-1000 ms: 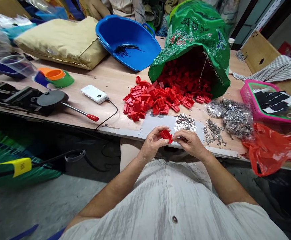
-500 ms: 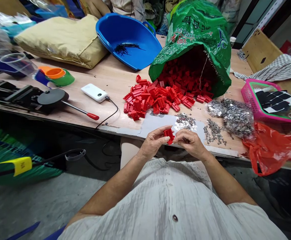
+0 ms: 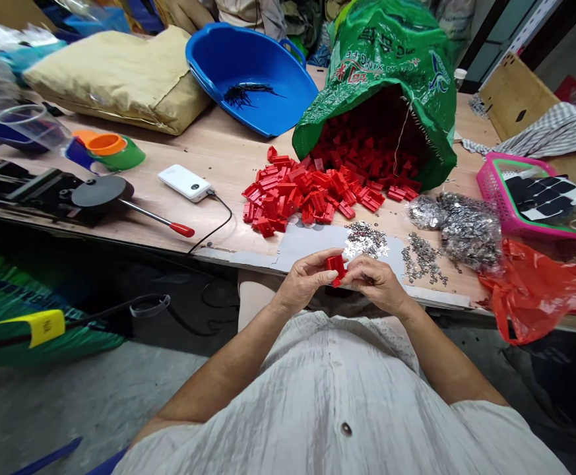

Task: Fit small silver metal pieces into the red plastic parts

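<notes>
Person's left hand (image 3: 308, 280): grip closed around one small, glossy red plastic piece (image 3: 335, 265), thumb on its near face, fingers behind. Piece is held tilted above the front edge of the pale wood-grain counter (image 3: 228, 152); visible form angular, block-like, with straight ridges and a recessed face; lower end partly hidden by the hands. Colour uniform bright red.

Right hand (image 3: 374, 282): thumb and fingers bunched at the piece's right edge, touching it; cannot tell whether the grip has anything pinched inside.

Beyond the hands: flat grey sheet (image 3: 297, 247) bearing a pile of small shiny silver metal parts (image 3: 367, 241); behind, a heap of similar red plastic pieces (image 3: 288, 194).
</notes>
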Motion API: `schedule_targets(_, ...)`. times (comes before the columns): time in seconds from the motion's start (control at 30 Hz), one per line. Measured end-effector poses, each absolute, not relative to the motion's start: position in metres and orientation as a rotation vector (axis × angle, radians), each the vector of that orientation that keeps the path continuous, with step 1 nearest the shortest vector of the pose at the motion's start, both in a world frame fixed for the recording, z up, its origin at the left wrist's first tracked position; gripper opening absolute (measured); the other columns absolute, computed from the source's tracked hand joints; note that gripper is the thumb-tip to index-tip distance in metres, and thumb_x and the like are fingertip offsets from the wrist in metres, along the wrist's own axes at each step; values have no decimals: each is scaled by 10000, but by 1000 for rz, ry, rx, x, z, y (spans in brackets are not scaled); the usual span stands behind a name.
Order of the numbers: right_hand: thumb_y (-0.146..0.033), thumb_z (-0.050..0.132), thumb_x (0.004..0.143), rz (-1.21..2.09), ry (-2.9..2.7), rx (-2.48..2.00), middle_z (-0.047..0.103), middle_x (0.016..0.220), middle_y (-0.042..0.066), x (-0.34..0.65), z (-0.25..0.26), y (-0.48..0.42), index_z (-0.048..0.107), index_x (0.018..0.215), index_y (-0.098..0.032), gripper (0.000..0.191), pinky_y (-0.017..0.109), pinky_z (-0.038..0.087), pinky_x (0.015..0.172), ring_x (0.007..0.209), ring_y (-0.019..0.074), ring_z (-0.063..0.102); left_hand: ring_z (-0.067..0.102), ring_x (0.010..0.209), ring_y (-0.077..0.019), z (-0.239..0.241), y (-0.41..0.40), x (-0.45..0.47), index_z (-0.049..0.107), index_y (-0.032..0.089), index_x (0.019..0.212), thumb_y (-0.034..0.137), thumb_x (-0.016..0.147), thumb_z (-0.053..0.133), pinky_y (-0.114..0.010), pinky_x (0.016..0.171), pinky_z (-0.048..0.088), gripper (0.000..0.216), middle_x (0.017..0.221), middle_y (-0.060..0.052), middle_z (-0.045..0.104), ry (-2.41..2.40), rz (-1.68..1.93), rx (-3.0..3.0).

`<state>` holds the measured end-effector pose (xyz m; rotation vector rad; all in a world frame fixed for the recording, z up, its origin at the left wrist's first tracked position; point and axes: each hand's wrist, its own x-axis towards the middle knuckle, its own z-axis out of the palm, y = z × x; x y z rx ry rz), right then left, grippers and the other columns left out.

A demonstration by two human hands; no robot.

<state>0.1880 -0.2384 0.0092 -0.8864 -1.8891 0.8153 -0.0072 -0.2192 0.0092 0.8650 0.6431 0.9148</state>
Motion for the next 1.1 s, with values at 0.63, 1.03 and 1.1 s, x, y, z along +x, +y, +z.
schedule_targets(0.63,-242,616,915,748,-1870,-902,690,866,34,191,1,-243,703,923,-251,88,323,532,735,828,171,645,665,1020,-220,-1,-217,-7,710,222,1160,251,726,781,-337,942,500,440,1116,-76,732,724,905,1022)
schedule_targets(1.03,-246,553,926,395,-1736,-1591,724,989,49,242,-20,-236,704,996,-231,167,321,495,838,916,193,664,659,1032,-198,-9,-215,-11,693,226,1178,264,719,791,-277,858,551,470,1103,-60,728,854,921,1018)
schedule_targets(1.1,-265,570,912,310,-1660,-1704,726,957,49,269,-18,-241,707,949,-218,149,327,492,824,887,200,661,669,1001,-195,-11,-214,-11,679,226,1198,258,705,800,-285,844,559,508,1087,-58,730,868,940,995)
